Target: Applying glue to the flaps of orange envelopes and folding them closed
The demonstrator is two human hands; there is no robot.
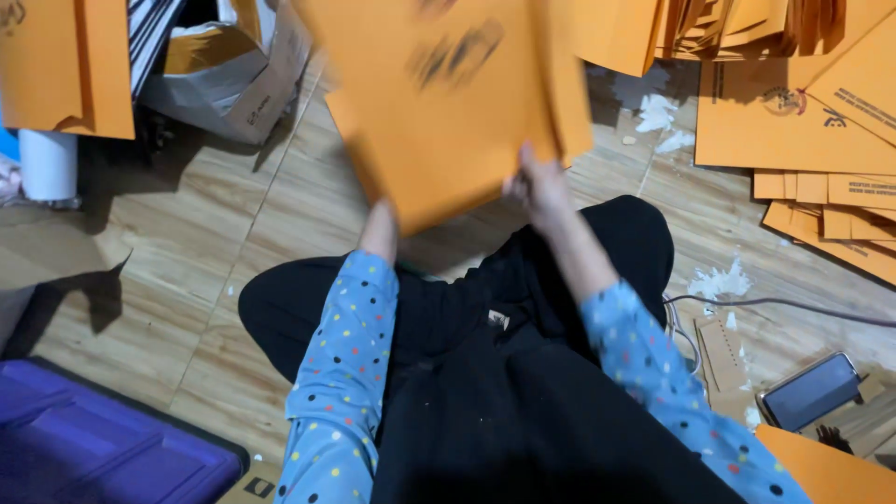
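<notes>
Two hands hold up a large orange envelope (439, 103) above the person's lap, over a wooden floor (215, 215). The right hand (537, 182) grips the envelope's lower right edge, fingers curled over it. The left hand (381, 224) meets the lower left edge from behind; only the wrist and part of the hand show, so whether it clasps the paper cannot be told. The envelope is blurred, tilted, and cut off by the top of the view; dark printing on its face is smeared beyond reading.

Both arms wear blue sleeves (341, 373) with coloured dots, and the person sits cross-legged in black clothing (485, 373).

More orange envelopes lie in a spread pile (821, 121) on the floor at upper right, well apart from the hands, partly cut off by the frame. A grey bag (233, 84) sits at upper left, beside further orange sheets (70, 65) cut off at the corner. A purple bin (84, 439) fills the lower left corner. At lower right a phone (810, 390) rests on the floor near a grey cable (775, 303), with scraps of white paper (719, 280) scattered about.
</notes>
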